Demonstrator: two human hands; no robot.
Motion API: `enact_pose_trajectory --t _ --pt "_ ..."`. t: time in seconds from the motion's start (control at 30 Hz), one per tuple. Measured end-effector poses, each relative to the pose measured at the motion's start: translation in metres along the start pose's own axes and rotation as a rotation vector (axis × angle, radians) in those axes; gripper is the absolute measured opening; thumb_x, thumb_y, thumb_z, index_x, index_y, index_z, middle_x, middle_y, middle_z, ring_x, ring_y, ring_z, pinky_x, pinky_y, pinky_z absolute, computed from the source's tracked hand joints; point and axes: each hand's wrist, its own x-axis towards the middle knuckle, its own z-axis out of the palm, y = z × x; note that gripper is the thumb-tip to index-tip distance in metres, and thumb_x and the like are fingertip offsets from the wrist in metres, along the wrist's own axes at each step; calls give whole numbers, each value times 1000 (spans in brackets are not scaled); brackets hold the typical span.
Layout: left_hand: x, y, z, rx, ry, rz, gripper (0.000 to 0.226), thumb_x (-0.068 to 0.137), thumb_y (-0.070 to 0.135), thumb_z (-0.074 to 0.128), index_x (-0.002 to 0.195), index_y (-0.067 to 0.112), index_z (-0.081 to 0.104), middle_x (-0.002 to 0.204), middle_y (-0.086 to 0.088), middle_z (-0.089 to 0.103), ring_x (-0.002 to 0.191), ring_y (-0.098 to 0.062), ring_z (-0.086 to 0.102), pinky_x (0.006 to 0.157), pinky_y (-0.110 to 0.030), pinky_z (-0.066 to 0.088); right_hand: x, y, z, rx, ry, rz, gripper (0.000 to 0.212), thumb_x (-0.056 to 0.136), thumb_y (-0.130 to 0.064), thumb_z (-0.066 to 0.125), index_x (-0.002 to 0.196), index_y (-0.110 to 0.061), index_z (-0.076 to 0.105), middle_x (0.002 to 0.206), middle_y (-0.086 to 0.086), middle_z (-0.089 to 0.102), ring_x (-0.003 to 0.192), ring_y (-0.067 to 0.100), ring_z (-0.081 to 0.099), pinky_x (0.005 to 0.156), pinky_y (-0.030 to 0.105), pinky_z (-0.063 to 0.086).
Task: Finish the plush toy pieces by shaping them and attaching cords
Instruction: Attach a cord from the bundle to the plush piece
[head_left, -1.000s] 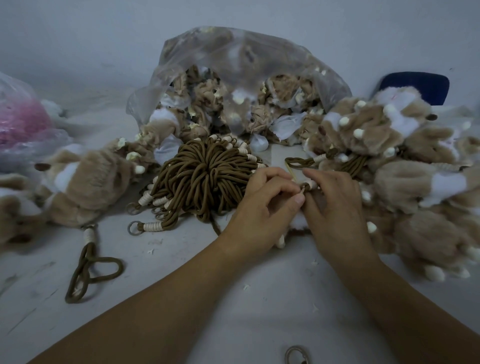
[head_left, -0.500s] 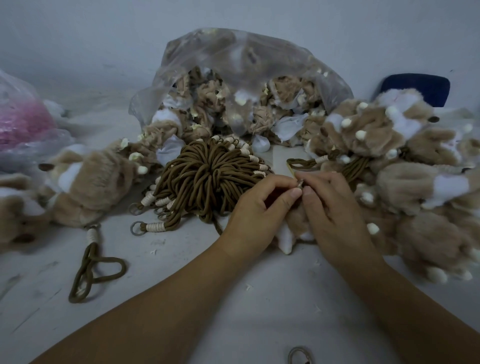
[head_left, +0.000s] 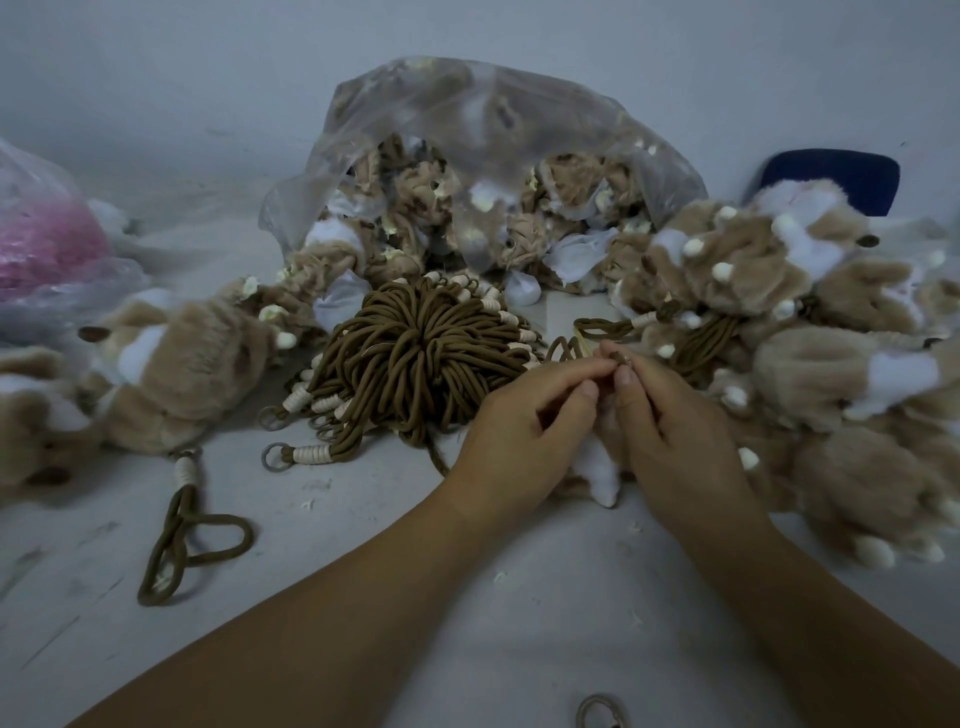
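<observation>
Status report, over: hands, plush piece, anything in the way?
Left hand and right hand both pinch the cord end. Plush piece lies under them. Cord bundle close beside left hand.

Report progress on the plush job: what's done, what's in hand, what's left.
Done: the plush toys piled at right appear to carry cords already, as does a single toy at left. In hand: the left hand and right hand pinch a cord end above a plush piece. Left: a bundle of loose cords and a clear bag of crumpled pieces.

Left hand (head_left: 530, 421), right hand (head_left: 675, 431); two plastic bags (head_left: 467, 114); one cord bundle (head_left: 415, 364).
</observation>
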Motion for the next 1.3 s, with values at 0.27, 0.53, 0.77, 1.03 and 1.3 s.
enact_pose_trajectory --t 0.27,0.53,0.77,1.03,1.3 --pt "4 -2 -1 182 162 108 19 95 8 61 111 6 71 109 -3 55 103 -11 55 90 -24 47 0 -5 4 -45 23 -115 35 96 -21 37 113 -10 66 100 -14 56 98 9 53 90 22 36" --pt "1 3 -1 129 133 40 4 94 12 62 91 11 64 95 0 57 88 -7 54 78 -16 43 0 -4 4 -13 -59 -55 39 94 -31 50 134 -29 49 112 -32 48 115 -1 44 100 26 36" --pt "0 4 4 113 108 83 9 94 9 63 87 2 65 92 -6 58 87 -14 55 79 -26 47 -4 -6 7 -124 -48 -172 44 88 -35 43 126 -16 55 111 -15 49 109 9 44 94 37 40" --pt "2 3 -1 59 119 -71 12 99 18 58 88 22 59 86 10 59 81 -1 55 72 -10 41 2 -1 5 -163 62 -190 47 86 -11 64 131 -19 53 94 -26 47 97 -2 36 84 10 30" --pt "2 4 -3 -78 117 -116 16 100 22 54 85 24 58 85 6 63 82 -12 60 74 -26 50 5 -4 3 -176 80 -320 34 87 -23 57 120 -13 59 103 2 64 95 12 51 85 25 39"
